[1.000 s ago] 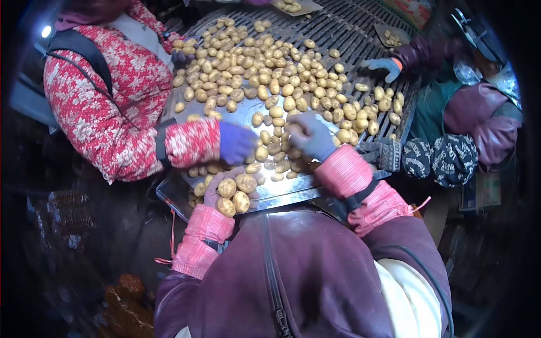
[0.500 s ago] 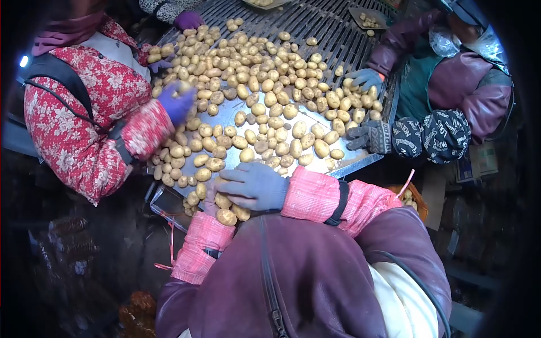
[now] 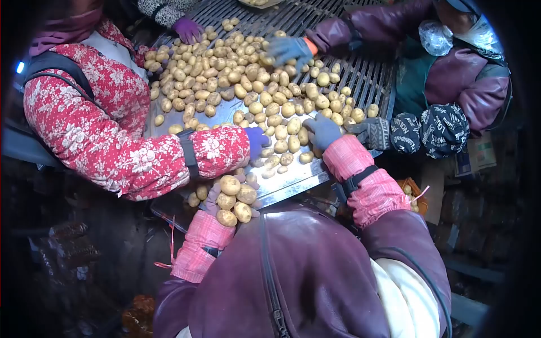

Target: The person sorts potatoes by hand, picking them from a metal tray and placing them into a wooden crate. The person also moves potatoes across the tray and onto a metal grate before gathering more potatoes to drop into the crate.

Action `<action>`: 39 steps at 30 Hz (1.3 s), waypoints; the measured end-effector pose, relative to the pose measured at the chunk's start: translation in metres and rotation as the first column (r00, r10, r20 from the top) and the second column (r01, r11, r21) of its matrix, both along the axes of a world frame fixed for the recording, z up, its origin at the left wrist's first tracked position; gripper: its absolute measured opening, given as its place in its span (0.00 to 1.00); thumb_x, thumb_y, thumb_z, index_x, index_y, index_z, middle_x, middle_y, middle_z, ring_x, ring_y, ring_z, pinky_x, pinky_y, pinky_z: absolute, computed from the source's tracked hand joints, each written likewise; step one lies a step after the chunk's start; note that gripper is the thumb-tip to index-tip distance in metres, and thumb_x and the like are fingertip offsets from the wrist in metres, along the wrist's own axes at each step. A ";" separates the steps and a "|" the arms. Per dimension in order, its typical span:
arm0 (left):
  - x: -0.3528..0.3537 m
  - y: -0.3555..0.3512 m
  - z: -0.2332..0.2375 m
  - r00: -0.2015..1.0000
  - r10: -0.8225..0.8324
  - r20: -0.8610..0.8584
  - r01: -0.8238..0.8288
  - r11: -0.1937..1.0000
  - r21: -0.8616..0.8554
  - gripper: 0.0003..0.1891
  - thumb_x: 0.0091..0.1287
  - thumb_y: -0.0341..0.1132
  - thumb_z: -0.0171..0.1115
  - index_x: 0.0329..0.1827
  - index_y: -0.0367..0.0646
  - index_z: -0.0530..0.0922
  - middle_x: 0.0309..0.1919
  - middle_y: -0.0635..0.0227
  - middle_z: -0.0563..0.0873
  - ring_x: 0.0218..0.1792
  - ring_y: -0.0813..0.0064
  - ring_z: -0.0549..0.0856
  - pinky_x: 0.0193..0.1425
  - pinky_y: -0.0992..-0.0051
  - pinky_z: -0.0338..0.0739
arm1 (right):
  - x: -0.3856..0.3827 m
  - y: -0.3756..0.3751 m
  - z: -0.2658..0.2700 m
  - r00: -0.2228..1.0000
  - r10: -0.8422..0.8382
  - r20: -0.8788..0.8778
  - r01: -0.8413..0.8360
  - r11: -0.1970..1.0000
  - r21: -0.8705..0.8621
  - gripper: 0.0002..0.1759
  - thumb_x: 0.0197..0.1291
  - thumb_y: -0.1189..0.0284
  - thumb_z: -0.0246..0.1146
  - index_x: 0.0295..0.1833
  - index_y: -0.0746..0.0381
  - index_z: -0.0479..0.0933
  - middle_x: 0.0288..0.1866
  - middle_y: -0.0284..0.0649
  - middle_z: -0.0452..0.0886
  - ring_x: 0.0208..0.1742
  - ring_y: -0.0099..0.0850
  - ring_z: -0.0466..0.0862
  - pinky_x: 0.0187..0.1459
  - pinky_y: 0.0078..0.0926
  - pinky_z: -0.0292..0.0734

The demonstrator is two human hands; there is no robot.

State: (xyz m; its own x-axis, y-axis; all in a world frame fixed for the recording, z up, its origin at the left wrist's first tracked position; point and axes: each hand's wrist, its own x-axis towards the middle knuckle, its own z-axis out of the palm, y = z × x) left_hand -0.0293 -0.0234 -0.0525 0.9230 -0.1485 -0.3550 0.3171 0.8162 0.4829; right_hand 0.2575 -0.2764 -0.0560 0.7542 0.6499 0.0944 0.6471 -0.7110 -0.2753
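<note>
My left hand [image 3: 211, 198], in a pinkish-grey glove, is at the near-left edge of the metal sorting table [image 3: 293, 188]. Its fingers cup several potatoes [image 3: 226, 201] stacked against the palm. My right hand [image 3: 323, 130], in a blue-grey glove, reaches over the table's right side with the palm down. The fingers are stretched toward loose potatoes [image 3: 293, 125], and some fingertips are hard to make out. More potatoes [image 3: 225, 73] lie in a broad heap across the far part of the table.
A co-worker's purple-gloved hand [image 3: 257, 141] reaches in from the left, between my hands. From the right come another person's grey-blue glove [image 3: 289, 50] over the heap and patterned glove [image 3: 375, 134] beside my right hand. Slatted bars [image 3: 360, 73] lie behind. An orange crate [image 3: 416, 194] stands at lower right.
My right hand has left my left hand's side and moved right and forward onto the table. The left co-worker's arm has swung across; the right co-worker's hand has reached over the heap.
</note>
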 end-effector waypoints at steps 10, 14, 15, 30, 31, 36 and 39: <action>-0.003 -0.005 0.013 0.998 0.049 0.046 -0.046 0.997 -0.056 0.38 0.69 0.64 0.53 0.70 0.41 0.71 0.65 0.44 0.77 0.49 0.32 0.84 0.44 0.37 0.84 | -0.017 -0.031 0.067 0.463 0.349 -0.815 0.794 0.247 0.556 0.15 0.60 0.69 0.65 0.52 0.58 0.80 0.27 0.32 0.78 0.26 0.26 0.78 0.27 0.22 0.71; -0.006 -0.010 0.015 0.998 0.068 -0.005 -0.068 0.997 -0.020 0.39 0.68 0.66 0.54 0.69 0.41 0.72 0.65 0.45 0.77 0.49 0.34 0.85 0.44 0.38 0.84 | -0.015 -0.058 0.010 0.770 0.087 -0.632 0.306 0.819 0.486 0.15 0.63 0.62 0.65 0.50 0.60 0.79 0.27 0.34 0.81 0.26 0.30 0.80 0.33 0.33 0.78; -0.006 -0.011 0.015 0.998 0.066 0.008 -0.066 0.998 -0.003 0.39 0.68 0.66 0.53 0.69 0.41 0.72 0.65 0.45 0.77 0.48 0.34 0.85 0.43 0.39 0.84 | -0.038 -0.050 0.026 0.906 -0.003 -0.424 0.156 0.932 0.327 0.16 0.64 0.61 0.64 0.48 0.61 0.79 0.33 0.41 0.85 0.32 0.35 0.85 0.37 0.37 0.81; -0.006 -0.007 0.009 0.994 0.062 0.089 -0.063 0.998 0.004 0.39 0.67 0.67 0.53 0.69 0.43 0.72 0.67 0.46 0.76 0.48 0.37 0.85 0.45 0.41 0.85 | -0.033 -0.030 0.036 0.904 0.045 -0.425 -0.029 0.999 0.044 0.28 0.59 0.57 0.62 0.67 0.42 0.76 0.42 0.46 0.88 0.42 0.44 0.88 0.47 0.39 0.82; -0.006 -0.007 0.004 0.994 0.066 0.091 -0.065 0.998 -0.020 0.39 0.67 0.67 0.53 0.69 0.44 0.72 0.67 0.46 0.76 0.48 0.37 0.86 0.45 0.41 0.85 | -0.023 -0.037 0.033 0.899 0.048 -0.436 0.018 0.989 0.147 0.28 0.59 0.57 0.65 0.67 0.42 0.77 0.43 0.48 0.88 0.43 0.42 0.88 0.49 0.37 0.82; -0.005 -0.003 -0.008 0.996 0.067 0.052 -0.068 0.997 0.026 0.43 0.63 0.68 0.58 0.73 0.45 0.68 0.69 0.42 0.72 0.51 0.39 0.84 0.46 0.41 0.85 | 0.035 -0.036 0.060 0.977 -0.211 0.033 0.199 0.955 0.220 0.17 0.62 0.64 0.65 0.57 0.45 0.83 0.48 0.45 0.79 0.49 0.45 0.84 0.47 0.41 0.81; -0.006 -0.006 -0.004 0.994 0.102 0.037 -0.104 0.994 0.043 0.43 0.63 0.69 0.57 0.71 0.44 0.69 0.68 0.42 0.73 0.49 0.40 0.85 0.43 0.43 0.85 | 0.059 -0.021 0.071 0.970 -0.239 0.056 0.237 0.971 0.038 0.19 0.58 0.60 0.68 0.55 0.48 0.82 0.55 0.46 0.78 0.54 0.48 0.83 0.51 0.45 0.80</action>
